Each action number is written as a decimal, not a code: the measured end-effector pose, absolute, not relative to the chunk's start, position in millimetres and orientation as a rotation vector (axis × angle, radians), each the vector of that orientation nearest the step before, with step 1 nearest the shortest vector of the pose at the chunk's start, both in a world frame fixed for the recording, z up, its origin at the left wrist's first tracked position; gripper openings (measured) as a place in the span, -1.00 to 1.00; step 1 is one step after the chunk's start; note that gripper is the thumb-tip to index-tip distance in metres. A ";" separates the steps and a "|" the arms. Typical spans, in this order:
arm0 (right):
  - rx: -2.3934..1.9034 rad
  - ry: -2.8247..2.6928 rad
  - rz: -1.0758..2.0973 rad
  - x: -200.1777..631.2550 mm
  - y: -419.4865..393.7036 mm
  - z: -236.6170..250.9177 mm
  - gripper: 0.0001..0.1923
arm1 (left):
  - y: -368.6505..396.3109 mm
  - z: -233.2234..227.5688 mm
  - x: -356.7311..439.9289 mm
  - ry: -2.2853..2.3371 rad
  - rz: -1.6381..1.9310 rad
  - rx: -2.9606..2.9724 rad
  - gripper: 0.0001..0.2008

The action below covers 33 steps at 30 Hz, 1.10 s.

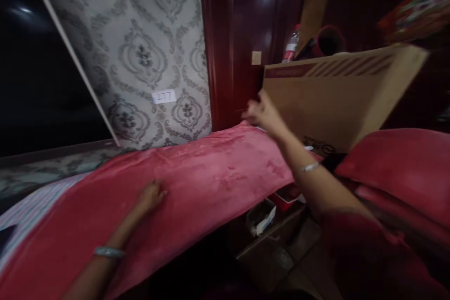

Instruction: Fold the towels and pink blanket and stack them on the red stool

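Observation:
A long red plush cover (211, 173) stretches from the lower left to the middle of the view. On its left half rests my left hand (152, 197), its fingers curled in against the fabric, with a bracelet at the wrist. My right hand (262, 115), blurred by motion, is raised over the far right corner of the cover. Its fingers look apart, and no cloth shows between them. Just below those fingers the cover's edge rises to a small peak. A striped cloth (45, 197) shows from under the cover at the left.
A large cardboard box (326, 96) stands at right, with a plastic bottle (291, 47) behind it. Red cushions (404, 168) are stacked at far right. Below the cover's edge sits an open box (260, 218). A dark screen (45, 65) stands at left, before patterned wallpaper (147, 33).

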State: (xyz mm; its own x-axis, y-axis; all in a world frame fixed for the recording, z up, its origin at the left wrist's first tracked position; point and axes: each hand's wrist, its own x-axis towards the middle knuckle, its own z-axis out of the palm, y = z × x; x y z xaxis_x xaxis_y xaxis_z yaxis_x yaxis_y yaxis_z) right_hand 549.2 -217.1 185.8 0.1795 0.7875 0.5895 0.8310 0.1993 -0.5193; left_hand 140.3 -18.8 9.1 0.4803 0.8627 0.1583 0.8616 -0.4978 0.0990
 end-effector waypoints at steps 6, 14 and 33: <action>-1.345 -1.558 -0.129 554.6 -145.6 225.1 -0.21 | -40.3 12.7 64.0 1.909 0.162 2.487 -0.42; -1.826 -1.774 0.094 497.5 -77.1 -35.9 -0.42 | -58.3 -17.0 -3.0 2.212 0.065 2.286 -0.35; -1.766 -1.849 0.051 443.6 122.0 -43.7 -0.46 | 156.0 35.6 -27.7 2.367 0.438 1.959 -0.55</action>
